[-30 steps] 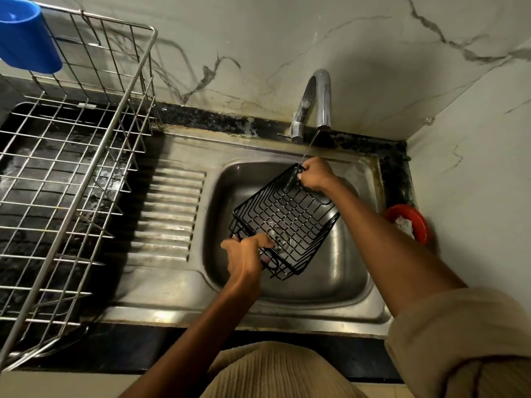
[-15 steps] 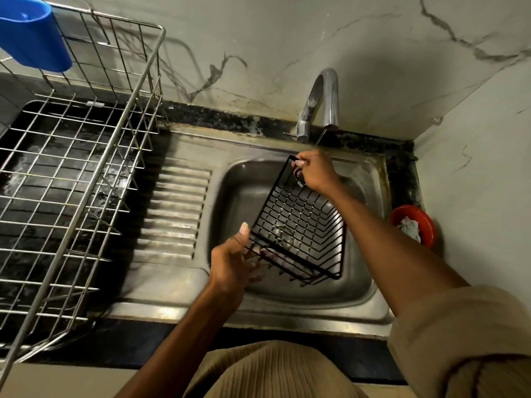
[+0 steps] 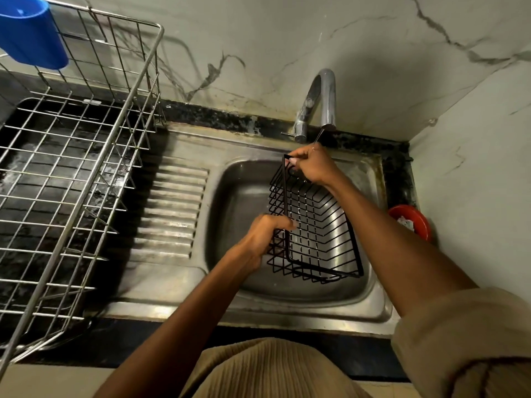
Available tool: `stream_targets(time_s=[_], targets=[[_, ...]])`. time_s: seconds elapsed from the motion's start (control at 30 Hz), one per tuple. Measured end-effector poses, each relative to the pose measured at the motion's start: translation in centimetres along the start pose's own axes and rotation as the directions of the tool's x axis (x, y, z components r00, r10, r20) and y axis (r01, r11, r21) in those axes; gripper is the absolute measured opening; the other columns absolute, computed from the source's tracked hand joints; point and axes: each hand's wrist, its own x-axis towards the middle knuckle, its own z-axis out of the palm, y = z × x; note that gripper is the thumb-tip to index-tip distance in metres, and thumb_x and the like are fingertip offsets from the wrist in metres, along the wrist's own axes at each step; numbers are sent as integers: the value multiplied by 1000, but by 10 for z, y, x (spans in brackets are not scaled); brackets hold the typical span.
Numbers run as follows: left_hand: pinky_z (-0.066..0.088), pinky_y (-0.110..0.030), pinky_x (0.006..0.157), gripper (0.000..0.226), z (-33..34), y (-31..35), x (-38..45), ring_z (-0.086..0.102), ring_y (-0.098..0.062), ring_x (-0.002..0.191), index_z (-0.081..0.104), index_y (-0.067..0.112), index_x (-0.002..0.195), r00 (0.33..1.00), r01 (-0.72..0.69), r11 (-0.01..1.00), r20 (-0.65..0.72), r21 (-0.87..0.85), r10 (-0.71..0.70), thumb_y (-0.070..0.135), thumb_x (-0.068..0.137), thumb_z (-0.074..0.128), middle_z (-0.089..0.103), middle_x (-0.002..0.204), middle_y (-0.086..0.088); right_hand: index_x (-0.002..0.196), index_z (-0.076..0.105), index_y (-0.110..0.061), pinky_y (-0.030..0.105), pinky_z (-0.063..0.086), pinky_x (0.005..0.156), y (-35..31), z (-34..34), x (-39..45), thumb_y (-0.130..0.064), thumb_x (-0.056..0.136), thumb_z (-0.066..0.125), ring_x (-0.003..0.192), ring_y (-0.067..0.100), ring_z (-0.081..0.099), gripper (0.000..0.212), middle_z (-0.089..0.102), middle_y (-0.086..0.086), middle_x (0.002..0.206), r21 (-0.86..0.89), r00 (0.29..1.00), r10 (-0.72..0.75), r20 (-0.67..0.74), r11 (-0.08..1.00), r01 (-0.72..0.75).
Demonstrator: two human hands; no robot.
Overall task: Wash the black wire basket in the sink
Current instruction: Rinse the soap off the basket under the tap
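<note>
The black wire basket (image 3: 319, 228) hangs tilted over the steel sink bowl (image 3: 230, 208), its open side turned toward me. My left hand (image 3: 264, 234) grips its left rim with curled fingers. My right hand (image 3: 311, 165) pinches the far top corner, just below the chrome tap (image 3: 321, 101). A thin stream of water falls from the spout onto my right hand.
A large silver wire dish rack (image 3: 71, 173) stands on the black counter at the left, with a blue cup (image 3: 28, 33) hung on its far rim. The ribbed drainboard (image 3: 169, 214) lies between rack and bowl. A red dish (image 3: 411, 222) sits at the right wall.
The basket has turned more upright and swung rightward. My left hand moved from under its lower left edge up onto the left rim and now grips it. My right hand keeps the far corner.
</note>
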Motion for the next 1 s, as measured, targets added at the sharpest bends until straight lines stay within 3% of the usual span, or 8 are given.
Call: stream_targets(time_s=[0.1,0.23,0.37,0.43,0.7,0.87,0.93,1.0], targets=[[52,-52,92,53,6,-4,6,67,-33,98,76,14,93,1000,13,998,-7,-66,-14,43,49,72,69,104,-13,112,72,-1,17,55,85,-8,-3,-1,8,89,62,95,14,69,27,73,8,107,63,1000,28,9,998,-29],[50,-46,82,42,11,-6,1,61,-32,86,68,11,92,999,23,989,-26,-144,-27,33,56,66,62,86,-12,109,70,5,28,61,79,-24,-7,-7,15,92,50,96,24,71,27,71,22,111,306,982,188,28,933,-188],[56,-57,91,113,4,-28,25,70,-37,106,52,1,131,993,35,980,-108,-196,-57,40,31,84,66,119,-20,115,60,21,31,60,72,-32,-13,-10,13,94,43,114,48,60,28,58,41,120,281,945,317,78,903,-325],[56,-58,91,123,0,-39,39,70,-35,105,45,1,138,994,22,976,-97,-216,-44,40,29,85,65,124,-23,118,55,25,41,59,87,-34,-13,-11,11,95,42,117,51,56,30,55,43,123,279,935,342,94,893,-354],[51,-47,83,42,11,-18,12,61,-32,85,71,11,84,1000,-12,976,-25,-219,7,32,47,70,65,80,-9,110,65,5,32,61,83,-42,-10,-5,17,92,37,99,29,71,36,67,26,117,316,918,328,223,867,-386],[49,-45,83,32,12,-18,9,60,-32,87,69,10,87,999,-6,980,-33,-198,0,27,59,65,63,81,-10,130,45,23,58,40,105,-37,-15,-6,9,97,40,124,51,50,36,47,42,132,244,912,396,111,878,-411],[47,-46,83,29,11,-18,9,60,-33,88,70,11,86,1000,-7,979,-31,-202,1,25,61,64,61,84,-12,126,51,22,53,51,98,-32,-16,-6,9,96,44,105,44,67,33,49,41,130,239,904,423,56,874,-424],[49,-46,85,29,10,-18,10,60,-33,88,69,11,86,1000,-12,979,-30,-202,6,25,62,63,60,86,-13,118,57,18,33,58,66,-28,-17,-6,9,94,45,64,26,61,28,56,43,121,250,906,421,31,875,-415]])
